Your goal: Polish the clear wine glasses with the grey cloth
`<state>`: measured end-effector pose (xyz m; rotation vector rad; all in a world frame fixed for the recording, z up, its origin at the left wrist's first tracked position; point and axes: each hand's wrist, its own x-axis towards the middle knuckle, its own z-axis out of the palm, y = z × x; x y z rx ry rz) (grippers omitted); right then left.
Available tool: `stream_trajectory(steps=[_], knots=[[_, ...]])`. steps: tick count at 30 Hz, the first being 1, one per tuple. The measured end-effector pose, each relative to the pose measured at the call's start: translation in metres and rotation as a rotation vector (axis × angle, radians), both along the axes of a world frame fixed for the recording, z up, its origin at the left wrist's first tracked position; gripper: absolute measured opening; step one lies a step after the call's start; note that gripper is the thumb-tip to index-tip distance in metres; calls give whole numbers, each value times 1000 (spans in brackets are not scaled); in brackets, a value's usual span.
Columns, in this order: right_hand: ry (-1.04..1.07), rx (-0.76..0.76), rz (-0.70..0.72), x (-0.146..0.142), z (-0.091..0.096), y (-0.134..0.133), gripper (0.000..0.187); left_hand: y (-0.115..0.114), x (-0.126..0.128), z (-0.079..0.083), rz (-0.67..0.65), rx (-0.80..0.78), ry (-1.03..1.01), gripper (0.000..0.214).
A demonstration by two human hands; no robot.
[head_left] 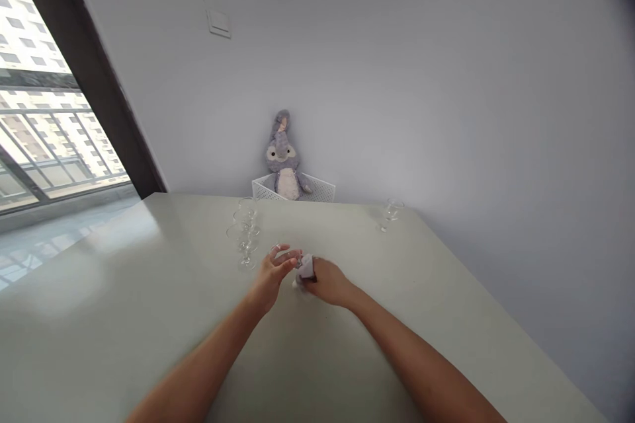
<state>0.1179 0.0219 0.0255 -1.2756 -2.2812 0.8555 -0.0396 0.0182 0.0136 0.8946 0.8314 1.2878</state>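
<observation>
My left hand (274,272) reaches over the middle of the pale table (149,317). Its fingers curl round a small clear glass (279,248) that is hard to make out. Right beside it, my right hand (327,282) is closed on a crumpled white cloth (305,268), and the cloth is pressed against the fingertips of my left hand. Just left of my left hand stand several clear stemmed glasses (245,234) in a tight group.
A single stemmed glass (389,213) stands near the table's far right edge. Behind the table a grey plush toy (282,158) sits in a white perforated basket (322,190) against the wall. A window with a dark frame (84,73) is at the left.
</observation>
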Motion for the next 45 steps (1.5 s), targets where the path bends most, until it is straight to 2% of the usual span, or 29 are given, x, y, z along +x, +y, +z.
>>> stream_trajectory(steps=[2, 3, 4, 5, 7, 10, 12, 14, 16, 19, 22, 25, 27, 29, 30, 32, 34, 36, 39, 41, 43, 45], knots=[[-268, 323, -128, -3, 4, -3, 23, 0, 5, -1, 76, -43, -21, 46], [-325, 413, -172, -5, 5, -5, 27, -1, 6, 0, 100, -46, -31, 47], [-325, 442, -199, -6, 4, -5, 29, -2, 7, 2, 111, -35, -39, 49], [-277, 403, -200, -6, 4, -5, 29, -3, 6, 4, 110, -11, -44, 50], [-54, 152, -124, -2, 1, -1, 25, -5, 3, 8, 79, 47, -48, 53], [466, -387, 41, 8, -6, 7, 19, -7, -2, 15, -1, 102, -72, 50], [784, -615, 40, 10, -11, 10, 19, -8, -3, 17, -20, 122, -90, 48], [1017, -691, -21, 6, -16, 10, 22, -8, -2, 17, 19, 150, -98, 51], [1181, -699, -102, -3, -20, 8, 25, -8, 0, 17, 93, 193, -88, 56], [1290, -747, -208, -15, -26, 6, 30, -12, 3, 16, 191, 267, 1, 60], [1220, -774, -244, -21, -33, 2, 35, -15, 5, 15, 289, 353, 113, 57], [913, -681, -188, -16, -34, -8, 40, -16, 5, 17, 437, 394, 137, 54], [544, -468, -12, -8, -27, -16, 43, -16, 5, 19, 501, 398, 131, 55], [153, -172, 154, 2, -12, -24, 43, -15, 5, 19, 510, 401, 139, 56], [-2, -37, 186, 7, -3, -26, 42, -15, 5, 19, 501, 403, 149, 56], [-173, 162, 111, 15, 13, -27, 41, -17, 7, 16, 467, 407, 185, 56], [-206, 284, -33, 18, 23, -25, 40, -20, 10, 11, 413, 427, 226, 57], [-200, 344, -91, 16, 23, -21, 38, -25, 15, 3, 328, 477, 259, 57], [-179, 329, -28, 11, 8, -14, 23, -30, 23, -6, 159, 582, 340, 61], [-138, 316, -43, 13, -7, -5, 19, -30, 25, -11, 108, 605, 433, 68], [-77, 268, -183, 27, -20, 11, 17, -26, 25, -15, 143, 556, 508, 71], [-10, 185, -415, 55, -28, 31, 15, -18, 23, -21, 182, 472, 532, 66]])
